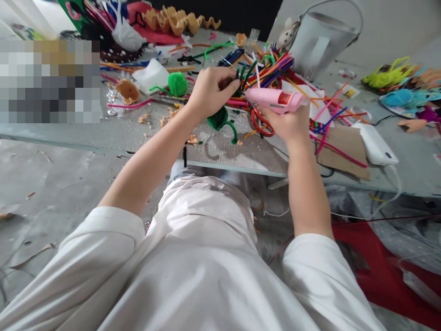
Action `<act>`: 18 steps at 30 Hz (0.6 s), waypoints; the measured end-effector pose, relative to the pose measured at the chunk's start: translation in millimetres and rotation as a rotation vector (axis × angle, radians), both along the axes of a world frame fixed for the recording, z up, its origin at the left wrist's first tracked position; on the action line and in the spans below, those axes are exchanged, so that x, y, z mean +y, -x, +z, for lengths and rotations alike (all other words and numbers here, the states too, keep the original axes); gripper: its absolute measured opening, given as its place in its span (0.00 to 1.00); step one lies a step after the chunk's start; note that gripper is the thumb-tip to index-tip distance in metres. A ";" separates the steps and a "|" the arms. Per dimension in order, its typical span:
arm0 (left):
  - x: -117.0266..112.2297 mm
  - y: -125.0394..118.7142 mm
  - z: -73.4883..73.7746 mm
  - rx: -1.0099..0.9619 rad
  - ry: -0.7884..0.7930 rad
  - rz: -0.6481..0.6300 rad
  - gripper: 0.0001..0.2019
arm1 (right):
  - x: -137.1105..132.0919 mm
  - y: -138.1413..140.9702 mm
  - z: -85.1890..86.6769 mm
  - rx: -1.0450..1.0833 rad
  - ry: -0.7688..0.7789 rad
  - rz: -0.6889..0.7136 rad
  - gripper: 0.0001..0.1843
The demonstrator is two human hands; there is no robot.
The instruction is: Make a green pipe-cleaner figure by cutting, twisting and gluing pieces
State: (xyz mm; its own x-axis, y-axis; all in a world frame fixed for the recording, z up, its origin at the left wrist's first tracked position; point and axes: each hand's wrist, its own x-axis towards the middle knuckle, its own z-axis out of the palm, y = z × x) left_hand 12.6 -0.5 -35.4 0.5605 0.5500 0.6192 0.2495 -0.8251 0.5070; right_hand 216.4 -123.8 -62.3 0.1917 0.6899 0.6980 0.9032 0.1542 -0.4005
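Observation:
My left hand (211, 92) is closed, its thumb and fingers pinching a bunch of dark green pipe cleaners (244, 79). A pink glue gun (272, 99) is gripped in my right hand (291, 123), its nozzle pointing left, close to the pipe cleaners. Whether the nozzle touches them I cannot tell. Below my left hand, a dark green wound piece (217, 119) with a curled tail lies on the table. Red-handled scissors (261, 123) rest just left of my right hand. Beyond my left wrist sits a bright green wound ball (178, 84).
The grey table (241, 154) carries a heap of coloured pipe cleaners (275, 71), a white metal can (319, 43), cracked shell-like pieces (127, 91) and an egg-carton strip (179, 20). At right lie brown cardboard (344, 149) and a white corded box (375, 142). A red stool (386, 276) stands below.

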 end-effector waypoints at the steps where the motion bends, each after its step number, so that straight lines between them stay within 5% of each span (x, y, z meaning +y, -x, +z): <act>1: 0.2 0.1 0.0 -0.002 -0.002 0.003 0.13 | -0.7 0.4 0.4 0.002 0.003 0.004 0.22; 18: 0.4 -1.7 -0.5 -0.023 0.019 -0.007 0.14 | 0.1 -4.6 -2.8 0.013 -0.024 -0.002 0.17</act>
State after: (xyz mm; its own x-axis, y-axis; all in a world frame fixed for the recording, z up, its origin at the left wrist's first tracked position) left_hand 14.3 -0.1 -35.8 0.5499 0.5581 0.6214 0.2319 -0.8168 0.5283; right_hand 221.1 -123.7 -65.1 0.2026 0.6724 0.7119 0.8982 0.1620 -0.4086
